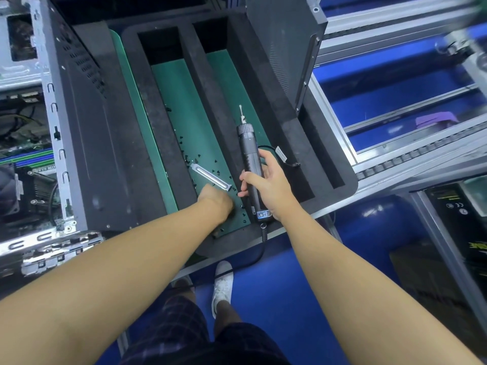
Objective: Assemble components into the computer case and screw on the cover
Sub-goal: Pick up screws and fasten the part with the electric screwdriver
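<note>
- Firmly, the right hand (266, 191) grips the electric screwdriver (250, 164) over the foam tray (311, 159).
- Left hand (216, 204) reaches down among the black screws (200, 156); whether it holds any I cannot tell.
- Computer case (79, 143) stands just left of the tray.

The left hand (216, 204) hides its own fingertips, so whether they pinch anything is unclear. Tiny black screws (215, 161) just beyond them are too small to detail. Fingers of the right hand (271, 191) cover the middle of the screwdriver (247, 143).
</note>
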A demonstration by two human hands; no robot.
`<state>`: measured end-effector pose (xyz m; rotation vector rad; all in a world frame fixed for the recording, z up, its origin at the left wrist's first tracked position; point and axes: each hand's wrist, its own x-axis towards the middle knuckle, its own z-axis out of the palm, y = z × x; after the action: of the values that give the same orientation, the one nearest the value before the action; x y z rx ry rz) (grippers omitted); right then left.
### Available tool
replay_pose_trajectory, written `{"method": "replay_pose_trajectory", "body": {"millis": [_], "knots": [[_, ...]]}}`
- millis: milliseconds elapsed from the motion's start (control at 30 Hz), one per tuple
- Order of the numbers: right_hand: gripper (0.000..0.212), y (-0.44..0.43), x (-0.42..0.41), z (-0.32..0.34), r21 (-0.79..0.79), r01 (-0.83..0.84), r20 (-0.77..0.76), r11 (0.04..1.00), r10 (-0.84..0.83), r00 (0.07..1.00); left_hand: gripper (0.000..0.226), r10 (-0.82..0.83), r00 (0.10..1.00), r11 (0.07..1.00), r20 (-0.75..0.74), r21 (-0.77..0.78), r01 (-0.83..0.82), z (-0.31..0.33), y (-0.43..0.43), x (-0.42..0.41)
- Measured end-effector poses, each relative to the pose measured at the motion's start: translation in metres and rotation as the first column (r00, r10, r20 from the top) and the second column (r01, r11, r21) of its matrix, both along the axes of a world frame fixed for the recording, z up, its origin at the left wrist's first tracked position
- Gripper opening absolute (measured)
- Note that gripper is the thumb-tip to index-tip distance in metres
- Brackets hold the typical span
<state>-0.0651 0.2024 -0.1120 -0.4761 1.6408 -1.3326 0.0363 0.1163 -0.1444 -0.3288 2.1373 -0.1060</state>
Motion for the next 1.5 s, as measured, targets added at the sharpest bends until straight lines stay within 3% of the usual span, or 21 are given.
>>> {"method": "replay_pose_trajectory", "body": {"millis": [133,300,433,567,633,800,967,1133,1233,1333,1400,1433,1500], "knots": [[0.063,0.0,0.0,0.0,0.004,0.008,0.006,1.0,-0.008,1.0,0.035,-0.175,0.982,0.984,-0.069,-0.052,0.172,-0.005,0.005,0.001],[0.062,0.0,-0.001,-0.002,0.0,0.012,0.007,1.0,-0.012,1.0,0.037,-0.164,0.982,0.986,-0.093,-0.043,0.161,-0.007,-0.001,0.002],[0.062,0.0,-0.001,-0.003,0.0,0.014,0.007,1.0,-0.014,1.0,0.035,0.073,0.987,0.997,-0.142,-0.014,-0.076,-0.003,-0.013,-0.003],[0.062,-0.001,-0.001,-0.005,-0.002,0.011,0.002,1.0,-0.011,1.0,0.014,0.182,0.941,0.981,-0.286,-0.018,-0.195,0.01,-0.031,-0.005],[0.062,-0.001,-0.001,-0.005,0.0,0.012,-0.005,1.0,-0.012,1.0,0.023,0.248,0.918,0.969,-0.309,0.082,-0.234,0.009,-0.033,-0.004],[0.063,-0.001,-0.002,-0.006,0.011,0.011,-0.007,1.0,-0.011,1.0,0.067,0.45,0.872,0.868,-0.195,0.328,-0.374,0.002,0.001,-0.004],[0.06,-0.001,-0.002,-0.009,0.051,0.002,-0.087,0.999,0.002,0.996,0.072,0.702,0.689,0.683,-0.179,0.44,-0.583,-0.012,0.016,-0.003],[0.063,-0.001,-0.001,-0.01,0.048,0.011,-0.097,0.999,-0.006,0.995,0.056,0.702,0.669,0.697,-0.244,0.429,-0.575,-0.018,0.021,-0.002],[0.061,0.0,-0.001,-0.01,0.036,0.01,-0.088,0.999,-0.006,0.996,0.058,0.757,0.635,0.619,-0.155,0.485,-0.618,-0.013,0.013,-0.002],[0.062,0.0,-0.001,-0.01,-0.005,0.018,-0.019,1.0,-0.018,1.0,0.028,0.826,0.557,0.516,-0.09,0.521,-0.68,-0.006,0.001,-0.004],[0.062,0.0,-0.001,-0.01,-0.013,0.018,-0.011,1.0,-0.018,1.0,0.005,0.913,0.405,0.287,0.056,0.616,-0.733,-0.006,-0.005,-0.004],[0.061,0.001,-0.001,-0.01,-0.011,0.017,-0.015,1.0,-0.017,1.0,0.006,0.931,0.336,0.172,0.14,0.643,-0.746,-0.004,-0.006,-0.004],[0.059,0.001,-0.002,-0.01,-0.002,0.013,-0.026,1.0,-0.013,1.0,0.014,0.932,0.275,0.052,0.237,0.662,-0.748,-0.001,-0.009,-0.003]]}}
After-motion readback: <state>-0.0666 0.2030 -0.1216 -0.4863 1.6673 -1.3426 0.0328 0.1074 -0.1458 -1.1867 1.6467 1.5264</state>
